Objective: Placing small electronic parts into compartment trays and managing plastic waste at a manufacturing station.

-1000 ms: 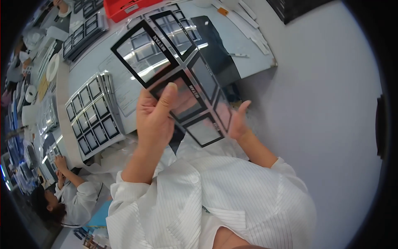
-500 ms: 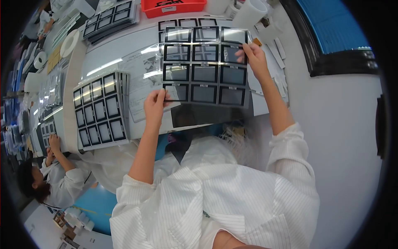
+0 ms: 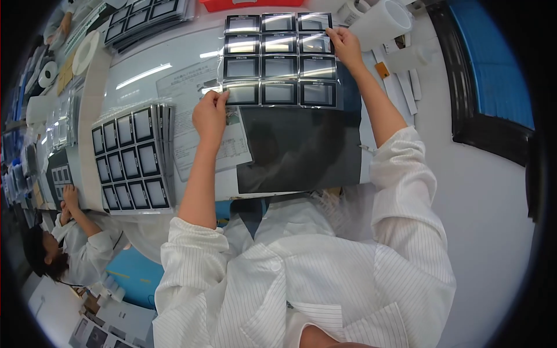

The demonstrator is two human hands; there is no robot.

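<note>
A clear plastic sheet with rows of black-framed windows [image 3: 279, 66] is stretched between my two hands toward the far side of the table. My left hand [image 3: 210, 115] pinches its near left corner, thumb and fingertips closed on the edge. At the far right edge my right hand [image 3: 347, 49] grips the same sheet, fingers bent around it. A dark mat [image 3: 299, 151] lies on the table below and nearer to me. Whether the sheet's underside touches anything is hidden. Printed papers [image 3: 200, 136] lie beside my left hand, partly covered by it.
A stack of similar framed sheets [image 3: 130, 159] sits at the left, another stack [image 3: 145, 20] farther back. A red tray [image 3: 249, 4] and a white plastic jug-like container [image 3: 383, 24] stand at the back. A co-worker [image 3: 87, 243] sits at the far left.
Both hands have carried the framed sheet away from me, and it now looks flatter. More of the dark mat shows, and the sheets lying behind are now covered. The view has shifted slightly.
</note>
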